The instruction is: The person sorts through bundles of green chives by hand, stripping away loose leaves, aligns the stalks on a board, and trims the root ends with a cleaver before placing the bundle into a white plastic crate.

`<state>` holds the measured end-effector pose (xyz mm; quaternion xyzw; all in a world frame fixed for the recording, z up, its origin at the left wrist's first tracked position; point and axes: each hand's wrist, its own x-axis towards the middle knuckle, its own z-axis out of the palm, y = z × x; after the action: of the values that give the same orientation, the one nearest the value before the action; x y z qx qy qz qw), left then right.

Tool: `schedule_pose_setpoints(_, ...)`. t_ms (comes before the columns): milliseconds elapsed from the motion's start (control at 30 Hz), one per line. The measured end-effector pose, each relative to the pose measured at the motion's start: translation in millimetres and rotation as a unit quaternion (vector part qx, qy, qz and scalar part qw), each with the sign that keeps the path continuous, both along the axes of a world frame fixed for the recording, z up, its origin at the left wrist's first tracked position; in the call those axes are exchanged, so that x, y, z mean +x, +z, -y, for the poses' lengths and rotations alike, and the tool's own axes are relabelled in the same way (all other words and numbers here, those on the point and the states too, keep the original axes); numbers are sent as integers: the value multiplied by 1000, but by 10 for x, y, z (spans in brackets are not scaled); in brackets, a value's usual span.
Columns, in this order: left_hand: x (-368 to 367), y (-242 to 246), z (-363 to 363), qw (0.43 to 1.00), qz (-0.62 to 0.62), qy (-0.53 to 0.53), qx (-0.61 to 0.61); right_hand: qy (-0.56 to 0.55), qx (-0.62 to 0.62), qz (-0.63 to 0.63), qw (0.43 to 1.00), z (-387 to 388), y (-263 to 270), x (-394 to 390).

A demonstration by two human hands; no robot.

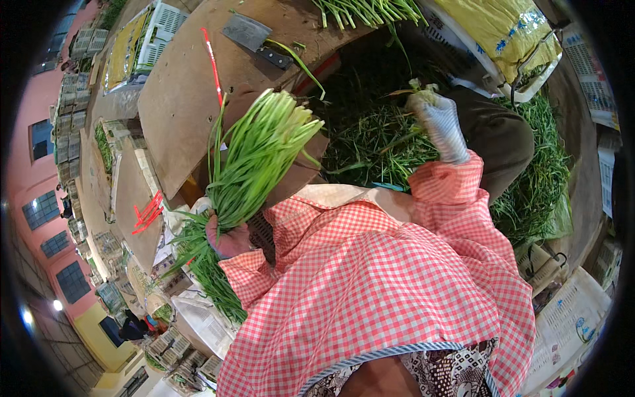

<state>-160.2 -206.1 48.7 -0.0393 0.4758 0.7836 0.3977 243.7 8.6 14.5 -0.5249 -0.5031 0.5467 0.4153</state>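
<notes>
My left hand [229, 237] is closed around the leafy end of a bunch of long green stalks [263, 154], whose pale cut ends point up and to the right. My right hand [436, 116], in a light striped glove, is curled over the pile of loose green leaves [377, 134]; a few wilted bits show at its fingers. A cleaver [246, 33] with a black handle lies on the brown board [173, 99], beside a loose stalk. A red tie strip [213, 67] lies left of it. More stalks [372, 11] rest at the board's far edge.
Several red strips [148, 213] lie on a board at the left. More greens [213, 278] are beside my left forearm. A white crate with a yellow sack [511, 39] stands at the upper right. Cut leaves [536, 173] are heaped beyond my knee [496, 134]. Stacked crates [72, 109] line the far left.
</notes>
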Motion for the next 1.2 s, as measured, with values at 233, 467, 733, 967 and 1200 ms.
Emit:
schedule_pose_setpoints(233,-296,-180,-7,998,24,-60,9,240,12,355,903,55,-78,-215)
schedule_pose_setpoints(467,-378,-424,58,994,67,-84,19,261,145,13,954,263,-307,-1665)
schedule_pose_setpoints(733,-264,-431,45,995,52,-76,25,349,-89,26,933,125,-154,-1207)
schedule_pose_setpoints(967,-152,-455,6,998,18,2,-55,179,-50,319,929,-196,-315,35)
schedule_pose_setpoints(1200,-275,-563,0,995,-51,-10,-82,188,99,78,974,-64,-57,-934)
